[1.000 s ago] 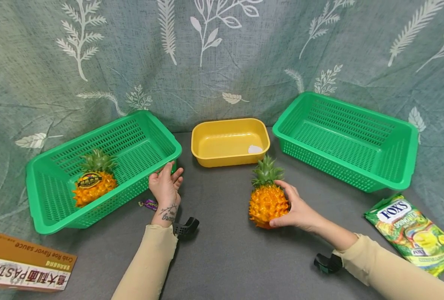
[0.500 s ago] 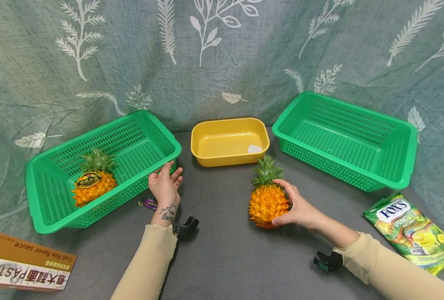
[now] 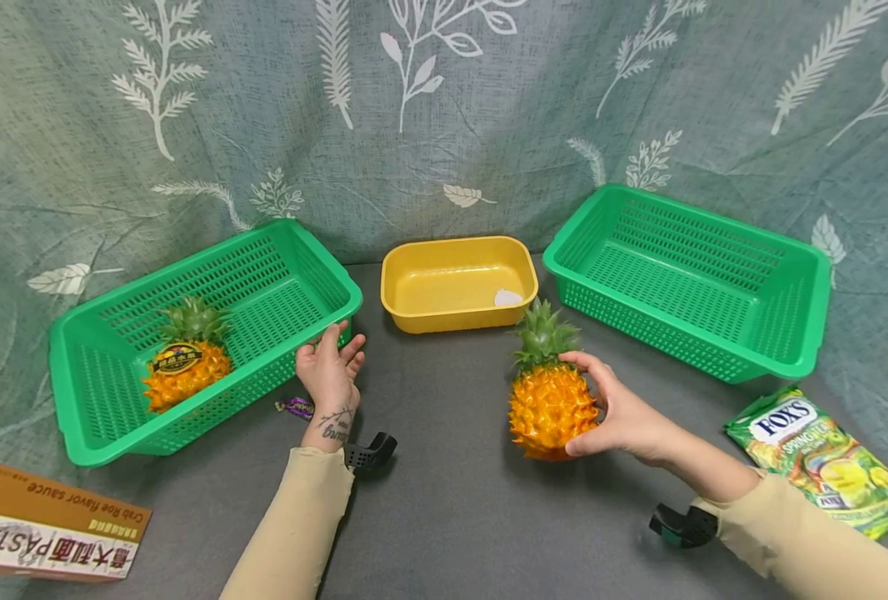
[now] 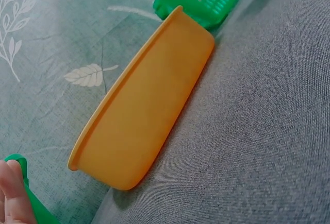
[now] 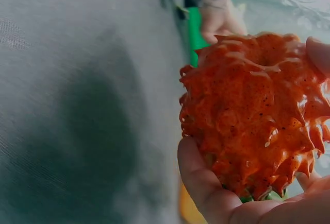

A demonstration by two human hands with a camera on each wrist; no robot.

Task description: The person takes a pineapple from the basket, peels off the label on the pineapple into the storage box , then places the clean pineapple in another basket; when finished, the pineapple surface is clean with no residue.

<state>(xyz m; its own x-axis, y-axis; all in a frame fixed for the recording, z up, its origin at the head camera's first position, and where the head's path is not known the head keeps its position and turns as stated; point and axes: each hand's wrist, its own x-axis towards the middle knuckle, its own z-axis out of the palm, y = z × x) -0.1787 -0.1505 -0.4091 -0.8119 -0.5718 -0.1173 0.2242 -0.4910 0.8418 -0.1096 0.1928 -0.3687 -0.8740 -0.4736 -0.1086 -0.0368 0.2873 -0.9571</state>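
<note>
Orange handheld pineapple point(image 3: 552, 410) has shifted slightly to the right.

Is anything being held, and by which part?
The right hand holds a pineapple by its orange body. The left hand is at a basket's rim; whether it grips can't be told.

Pineapple point(image 3: 552, 412): small, glossy orange, spiny-skinned, whole, with its green leafy crown point(image 3: 545, 340) pointing away from me; I hold it by its right side in my right grip point(image 3: 624, 417). Green perforated basket point(image 3: 222, 400): set aslant on the counter at my left, its near right rim corner touching my left grip point(image 3: 330, 367).
</note>
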